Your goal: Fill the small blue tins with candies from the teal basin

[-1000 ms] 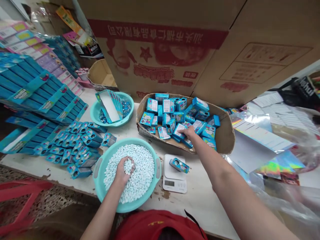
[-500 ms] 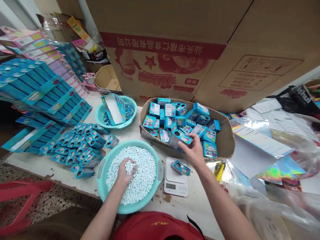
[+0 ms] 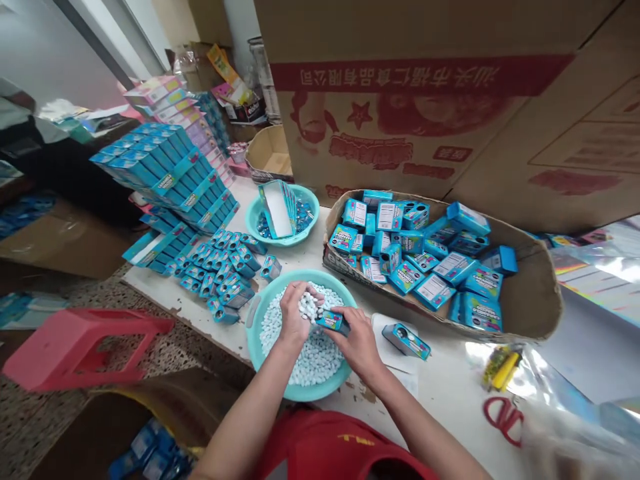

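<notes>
Fingers curled inward, a worker's left hand (image 3: 294, 315) cups a heap of white candy pellets (image 3: 307, 307), small, rounded and smooth. The right hand (image 3: 359, 341) grips a small blue carton (image 3: 331, 321) between thumb and fingers, one end set right at the heaped pellets. The carton is glossy and box-shaped, with pale lettering that seems to read "Caramelo" on the face turned up toward us; its inside is hidden from where I stand. Both hands work above a turquoise basin (image 3: 310, 393) filled with more of the same pellets. Just beside it, a blue carton with a round window (image 3: 407, 341) lies aslant on a white scale (image 3: 387, 358). Beyond, a cut-down cardboard tray (image 3: 533, 303) holds a jumble of matching cartons (image 3: 435, 291), some showing printed white panels. On the other side of the basin, blue cartons crowd together in rows (image 3: 220, 267) near a tall stack of blue display boxes (image 3: 175, 180). A smaller turquoise basin (image 3: 290, 241) sits behind. Red-handled scissors (image 3: 503, 419) lie at the far right of the table (image 3: 450, 380).
</notes>
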Demonstrator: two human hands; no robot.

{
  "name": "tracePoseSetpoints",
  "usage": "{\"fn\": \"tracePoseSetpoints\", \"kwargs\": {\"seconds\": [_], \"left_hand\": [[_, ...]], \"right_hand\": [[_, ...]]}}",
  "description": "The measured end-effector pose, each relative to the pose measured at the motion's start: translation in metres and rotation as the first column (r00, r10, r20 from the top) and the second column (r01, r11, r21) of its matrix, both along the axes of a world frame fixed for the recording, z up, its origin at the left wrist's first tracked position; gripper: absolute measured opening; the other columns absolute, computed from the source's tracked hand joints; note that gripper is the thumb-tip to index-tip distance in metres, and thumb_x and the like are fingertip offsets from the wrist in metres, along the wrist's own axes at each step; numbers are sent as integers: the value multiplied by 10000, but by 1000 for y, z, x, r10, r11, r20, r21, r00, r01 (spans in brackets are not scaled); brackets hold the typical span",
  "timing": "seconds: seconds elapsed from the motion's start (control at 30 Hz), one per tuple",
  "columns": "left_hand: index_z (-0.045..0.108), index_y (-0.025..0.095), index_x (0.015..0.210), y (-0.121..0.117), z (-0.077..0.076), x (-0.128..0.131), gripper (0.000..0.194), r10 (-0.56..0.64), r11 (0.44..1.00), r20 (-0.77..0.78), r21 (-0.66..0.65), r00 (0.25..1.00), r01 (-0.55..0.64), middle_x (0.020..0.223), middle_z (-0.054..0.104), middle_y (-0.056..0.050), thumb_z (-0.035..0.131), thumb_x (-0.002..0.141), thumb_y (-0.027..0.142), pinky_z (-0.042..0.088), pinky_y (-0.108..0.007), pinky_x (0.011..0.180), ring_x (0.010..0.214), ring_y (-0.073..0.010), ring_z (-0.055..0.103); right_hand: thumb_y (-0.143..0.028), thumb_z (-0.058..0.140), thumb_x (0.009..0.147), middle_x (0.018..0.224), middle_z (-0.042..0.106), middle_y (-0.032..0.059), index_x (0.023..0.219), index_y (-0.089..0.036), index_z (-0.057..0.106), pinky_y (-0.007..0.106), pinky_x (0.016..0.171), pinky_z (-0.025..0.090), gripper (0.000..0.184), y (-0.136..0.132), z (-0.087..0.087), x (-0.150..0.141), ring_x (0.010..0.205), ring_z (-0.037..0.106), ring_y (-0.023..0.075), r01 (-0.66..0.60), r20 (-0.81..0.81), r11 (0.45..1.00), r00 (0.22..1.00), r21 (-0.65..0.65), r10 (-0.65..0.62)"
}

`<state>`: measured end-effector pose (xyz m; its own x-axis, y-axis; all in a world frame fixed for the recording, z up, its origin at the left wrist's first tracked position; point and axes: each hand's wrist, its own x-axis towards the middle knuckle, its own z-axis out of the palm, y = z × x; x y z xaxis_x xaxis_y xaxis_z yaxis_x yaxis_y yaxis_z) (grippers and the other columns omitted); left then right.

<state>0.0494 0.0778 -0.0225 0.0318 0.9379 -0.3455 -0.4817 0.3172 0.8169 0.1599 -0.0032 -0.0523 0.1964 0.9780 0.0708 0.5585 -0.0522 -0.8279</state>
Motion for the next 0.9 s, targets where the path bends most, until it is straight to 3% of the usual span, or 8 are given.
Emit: {"fn": "tracePoseSetpoints", "kwargs": {"seconds": [0.17, 0.4, 0.53, 0.73, 0.9], "left_hand": [[510, 173, 660, -5, -7, 0, 235, -2, 999, -79, 48, 997, 6, 567, 549, 29, 651, 686, 360, 466, -266, 599, 577, -141, 604], [532, 172, 628, -7, -7, 1, 242, -37, 994, -93, 98, 995, 46, 570, 572, 8, 651, 712, 366, 459, -271, 610, 571, -142, 594], [511, 179, 601, -7, -10, 3, 267, -38, 994, -109, 96, 993, 49, 507, 515, 31, 645, 725, 374, 448, -267, 603, 543, -140, 588], [540, 172, 650, -6, -12, 7, 233, -56, 989, -139, 127, 989, 74, 579, 562, 15, 625, 750, 364, 435, -250, 574, 570, -136, 589], [502, 167, 550, -7, -10, 6, 317, -70, 980, -169, 172, 983, 99, 525, 529, 7, 594, 776, 370, 442, -256, 586, 569, -141, 581]], "right_hand": [[-218, 679, 711, 953, 676, 38, 967, -264, 621, 378, 785, 387, 266, -1, 7, -3, 929, 575, 269, -18, 54, 1000, 998, -21, 19], [-246, 714, 670, 932, 665, 28, 935, -251, 618, 382, 794, 396, 282, 0, 8, 1, 913, 575, 268, 42, -13, 996, 999, -84, -43], [-202, 688, 677, 943, 660, 26, 934, -252, 608, 384, 806, 399, 273, -2, 10, 1, 927, 570, 262, 22, -46, 997, 999, -74, -25], [-128, 668, 640, 926, 649, 21, 906, -239, 606, 376, 809, 419, 295, 0, 11, -1, 927, 570, 260, -9, -85, 995, 996, -102, 0], [-149, 677, 654, 940, 635, 29, 928, -232, 599, 370, 813, 424, 296, 0, 11, 1, 928, 562, 253, 53, -125, 995, 990, -90, -64]]}}
